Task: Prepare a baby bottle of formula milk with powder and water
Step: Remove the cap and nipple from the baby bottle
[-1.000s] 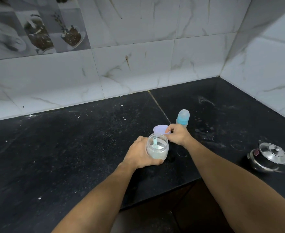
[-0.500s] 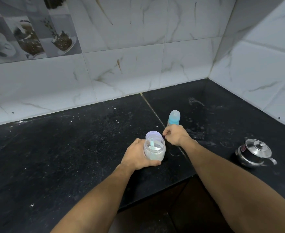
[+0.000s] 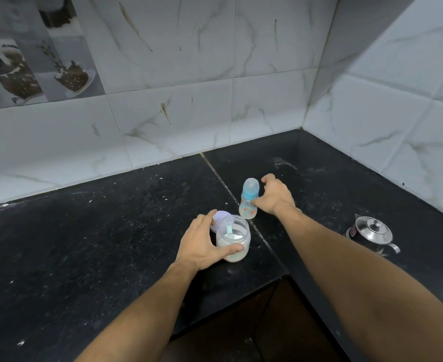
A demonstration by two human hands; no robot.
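Observation:
A clear jar of white formula powder (image 3: 234,245) stands uncapped on the black counter (image 3: 110,244), a pale blue scoop (image 3: 229,229) sticking up inside it. My left hand (image 3: 202,242) wraps around the jar's left side. The jar's lilac lid (image 3: 221,218) lies on the counter just behind it. A small baby bottle (image 3: 248,201) with a blue collar and clear cap stands upright behind the jar. My right hand (image 3: 273,195) is beside the bottle's right side, fingers curled apart, thumb touching its body.
A lidded steel pot (image 3: 371,232) sits at the right on the counter. Tiled walls (image 3: 387,121) meet in a corner behind. The counter's front edge cuts in as a notch (image 3: 280,278) between my forearms.
My right hand set the lilac lid down behind the jar, let go of it, and moved back and right to the baby bottle. My left hand stayed on the jar.

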